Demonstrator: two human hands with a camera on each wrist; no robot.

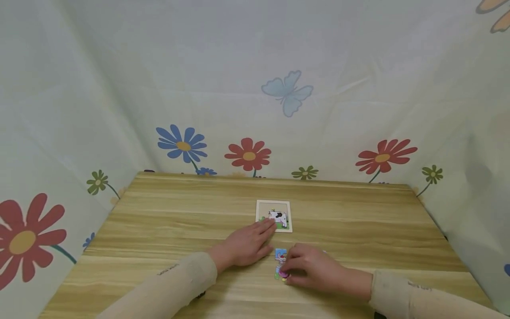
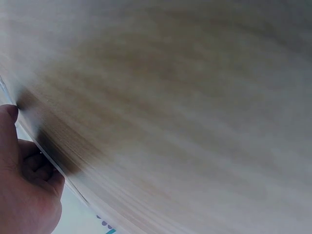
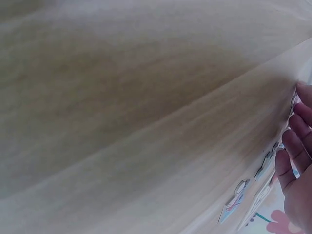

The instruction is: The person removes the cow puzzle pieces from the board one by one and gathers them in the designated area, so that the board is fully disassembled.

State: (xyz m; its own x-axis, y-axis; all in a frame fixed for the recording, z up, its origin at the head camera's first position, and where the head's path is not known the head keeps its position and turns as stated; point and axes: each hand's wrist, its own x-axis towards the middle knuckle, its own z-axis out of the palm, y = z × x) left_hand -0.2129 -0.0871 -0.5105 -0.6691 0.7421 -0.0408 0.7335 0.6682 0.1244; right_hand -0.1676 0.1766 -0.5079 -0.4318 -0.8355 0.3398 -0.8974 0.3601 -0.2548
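A small square puzzle board [image 1: 290,217] with a pale border lies on the wooden table, showing a black-and-white cow [image 1: 280,216]. My left hand [image 1: 251,243] rests flat beside it, fingertips over its lower left corner. Nearer to me are loose puzzle pieces [image 1: 280,253] with blue and other bright colours. My right hand [image 1: 312,268] bends over them, thumb and index finger on either side of a partly purple puzzle piece [image 1: 284,274]. The palm hides part of the group. In the right wrist view, a knobbed puzzle piece [image 3: 234,201] lies near the fingers.
The wooden table [image 1: 179,208] reaches back to a pale curtain [image 1: 223,106] printed with flowers and a butterfly. The same cloth hangs along both sides.
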